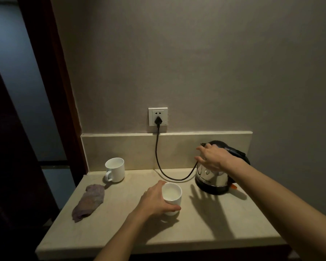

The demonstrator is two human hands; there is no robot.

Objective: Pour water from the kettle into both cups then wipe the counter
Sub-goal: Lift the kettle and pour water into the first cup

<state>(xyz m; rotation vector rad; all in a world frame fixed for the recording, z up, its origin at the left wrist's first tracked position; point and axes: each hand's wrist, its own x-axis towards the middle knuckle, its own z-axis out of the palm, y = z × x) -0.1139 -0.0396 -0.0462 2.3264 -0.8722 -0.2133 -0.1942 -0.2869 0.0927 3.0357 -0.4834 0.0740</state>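
A steel kettle [213, 178] with a black lid and handle stands on its black base at the back right of the beige counter [120, 236]. My right hand [212, 157] hovers over the kettle's front with fingers spread, holding nothing. My left hand [154, 201] is wrapped around a white cup [172, 194] at the counter's middle. A second white cup [115, 169] with a handle stands at the back left. A crumpled purple-grey cloth [89, 202] lies at the left, in front of that cup.
A black cord [158, 161] runs from the wall socket [158, 116] down across the counter to the kettle's base. A low backsplash [120, 149] lines the back. A dark door frame stands to the left of the counter.
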